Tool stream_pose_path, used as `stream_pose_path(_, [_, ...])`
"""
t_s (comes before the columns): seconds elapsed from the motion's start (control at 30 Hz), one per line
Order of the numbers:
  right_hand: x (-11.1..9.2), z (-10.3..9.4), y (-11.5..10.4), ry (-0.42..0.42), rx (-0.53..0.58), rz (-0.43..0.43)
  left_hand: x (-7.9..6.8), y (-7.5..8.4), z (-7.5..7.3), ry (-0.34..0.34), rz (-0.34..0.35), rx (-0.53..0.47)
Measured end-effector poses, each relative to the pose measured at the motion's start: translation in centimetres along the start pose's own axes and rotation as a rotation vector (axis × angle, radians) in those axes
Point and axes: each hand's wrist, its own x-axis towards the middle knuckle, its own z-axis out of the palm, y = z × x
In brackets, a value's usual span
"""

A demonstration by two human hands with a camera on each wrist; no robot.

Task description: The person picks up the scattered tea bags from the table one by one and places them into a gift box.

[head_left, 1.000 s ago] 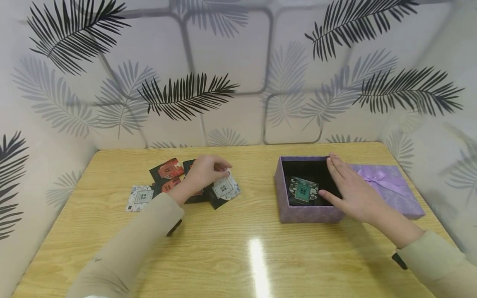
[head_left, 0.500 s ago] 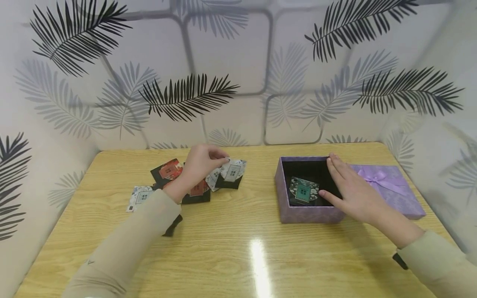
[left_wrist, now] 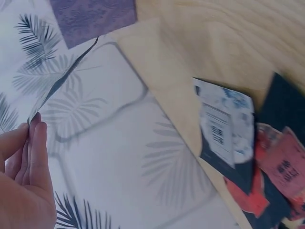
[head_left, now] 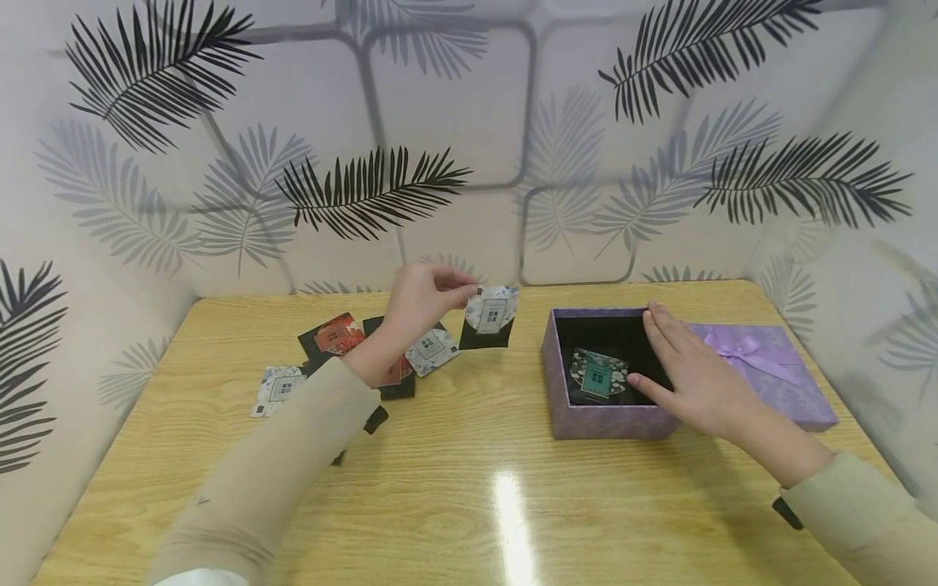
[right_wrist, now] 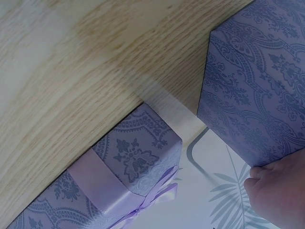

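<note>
My left hand (head_left: 428, 303) pinches a flat packet (head_left: 489, 316) by its upper left corner, raised at the back of the table. That packet is white and blue-grey above, black below. The left wrist view catches the held packet (left_wrist: 62, 80) nearly edge-on between thumb and fingers. To its left lie several packets, among them a white floral packet (head_left: 431, 348) and a red one (head_left: 339, 335). My right hand (head_left: 696, 381) rests with straight fingers along the right rim of a purple box (head_left: 611, 423). A green-labelled packet (head_left: 597, 376) lies inside the box.
The purple box lid (head_left: 787, 387) with a ribbon bow (head_left: 740, 346) is at the box's right. Another white packet (head_left: 278, 389) lies at the far left. Wood tabletop (head_left: 432, 488) stretches in front, and a leaf-patterned backdrop (head_left: 469, 122) rises behind.
My left hand has lifted the white-and-black packet off the pile and carried it right and up, toward the box. The right hand and the box stay put.
</note>
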Motion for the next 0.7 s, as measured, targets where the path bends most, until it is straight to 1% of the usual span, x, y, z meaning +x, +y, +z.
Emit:
stream_pose_path(0.17, [0.0,0.0,0.0,-0.002,0.003,0.002,0.6,1.6,0.8,0.022,0.032,-0.045])
stream_pose_path(0.4, [0.0,0.1,0.1,-0.003,0.003,0.001,1.4,3.5,2.3,0.011,0.026,-0.12])
stream_pose_path(0.47, [0.0,0.1,0.1,-0.002,0.004,0.0,1.6,4.1,2.8,0.007,0.034,-0.132])
stream_pose_path(0.7, [0.0,0.3,0.3,0.005,-0.002,-0.001,1.9,5.7,4.6,-0.015,0.1,-0.115])
